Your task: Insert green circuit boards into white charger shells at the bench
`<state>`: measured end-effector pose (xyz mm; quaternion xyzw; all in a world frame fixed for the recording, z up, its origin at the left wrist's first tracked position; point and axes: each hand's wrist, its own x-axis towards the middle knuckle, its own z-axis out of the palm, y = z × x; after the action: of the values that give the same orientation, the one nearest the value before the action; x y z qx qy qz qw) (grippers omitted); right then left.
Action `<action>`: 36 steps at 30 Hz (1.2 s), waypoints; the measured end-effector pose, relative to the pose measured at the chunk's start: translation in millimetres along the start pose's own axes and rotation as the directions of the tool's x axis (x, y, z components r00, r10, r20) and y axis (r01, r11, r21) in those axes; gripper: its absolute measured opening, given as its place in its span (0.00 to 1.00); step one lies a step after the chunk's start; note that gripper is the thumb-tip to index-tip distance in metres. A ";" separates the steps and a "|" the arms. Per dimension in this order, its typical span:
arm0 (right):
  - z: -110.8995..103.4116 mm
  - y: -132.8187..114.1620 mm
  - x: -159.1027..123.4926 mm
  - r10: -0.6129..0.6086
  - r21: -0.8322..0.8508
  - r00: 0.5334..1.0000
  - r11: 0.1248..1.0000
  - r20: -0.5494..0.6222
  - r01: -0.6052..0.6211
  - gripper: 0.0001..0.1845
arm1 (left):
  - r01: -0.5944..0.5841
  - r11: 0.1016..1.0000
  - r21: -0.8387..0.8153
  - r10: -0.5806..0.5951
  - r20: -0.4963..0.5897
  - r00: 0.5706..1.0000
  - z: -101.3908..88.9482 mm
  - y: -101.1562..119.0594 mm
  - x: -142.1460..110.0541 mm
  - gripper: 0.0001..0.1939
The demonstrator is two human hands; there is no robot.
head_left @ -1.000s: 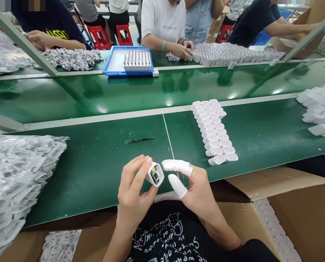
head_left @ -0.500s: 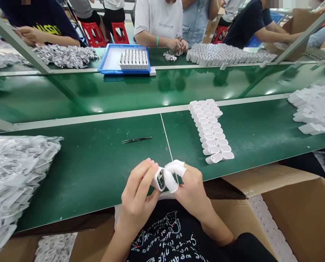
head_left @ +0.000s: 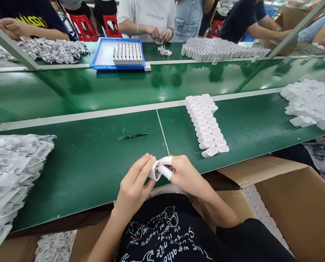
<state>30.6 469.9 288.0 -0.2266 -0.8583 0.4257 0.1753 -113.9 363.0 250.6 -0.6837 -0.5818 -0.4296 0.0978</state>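
Observation:
My left hand (head_left: pixel 133 182) is closed around a small white plastic housing (head_left: pixel 153 173), its open end facing right. Inside that opening a bit of green circuit board shows. White finger cots cover the thumb and forefinger of my right hand (head_left: pixel 182 171). Those two fingertips are pinched together at the mouth of the housing; what they grip is hidden. Black tweezers (head_left: pixel 133 137) lie on the green bench beyond my hands. To their right, similar white housings (head_left: pixel 206 125) stand in close rows, open ends up.
Bagged white parts (head_left: pixel 15 174) are heaped at the left, and loose white pieces (head_left: pixel 306 102) at the far right. A cardboard box (head_left: pixel 296 196) sits below the bench edge. Across a green divider, co-workers handle parts near a blue tray (head_left: pixel 100 60).
My right fingertips have moved from the side of the housing in to its opening, and they now cover part of the circuit board. The view has shifted slightly.

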 end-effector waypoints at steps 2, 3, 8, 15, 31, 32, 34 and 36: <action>-1.6 -0.3 -6.4 -0.074 0.084 0.994 0.993 -0.078 0.081 0.07 | 0.105 0.990 -0.097 -0.107 -0.012 0.994 -5.8 -0.2 1.5 0.25; -3.8 -1.6 -10.5 -0.135 0.109 0.983 0.983 -0.126 0.149 0.05 | 0.138 0.979 -0.149 -0.141 -0.006 0.990 -9.2 -0.1 2.1 0.26; -12.1 -12.3 -26.9 -0.425 -0.095 0.905 0.902 -0.028 0.421 0.04 | 0.097 0.970 -0.225 -0.095 0.022 0.995 -22.4 1.6 2.6 0.30; -8.2 -18.0 -28.9 -0.451 -0.303 0.888 0.836 0.092 0.456 0.09 | -0.014 0.993 -0.118 0.012 -0.020 1.000 -28.3 9.0 -1.0 0.30; 14.9 -16.2 -25.9 -0.334 0.144 0.937 0.927 -0.103 0.346 0.06 | 0.037 0.999 -0.002 -0.037 -0.094 0.995 -23.1 19.2 -3.0 0.30; 15.5 -15.9 -25.3 -0.324 0.157 0.941 0.929 -0.099 0.336 0.06 | 0.045 0.999 0.008 -0.044 -0.097 0.994 -22.8 18.5 -3.5 0.30; 16.6 -14.9 -24.1 -0.284 0.197 0.955 0.935 -0.085 0.296 0.05 | 0.065 0.998 0.008 -0.064 -0.098 0.993 -22.3 16.3 -4.2 0.29; 17.2 -13.8 -22.9 -0.236 0.273 0.969 0.930 -0.073 0.247 0.05 | 0.092 0.996 -0.003 -0.091 -0.105 0.990 -22.0 14.0 -4.4 0.28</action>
<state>38.0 439.0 286.8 -0.1006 -0.8073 0.5133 0.2732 -111.8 341.7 266.1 -0.6327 -0.6071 -0.4682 0.1092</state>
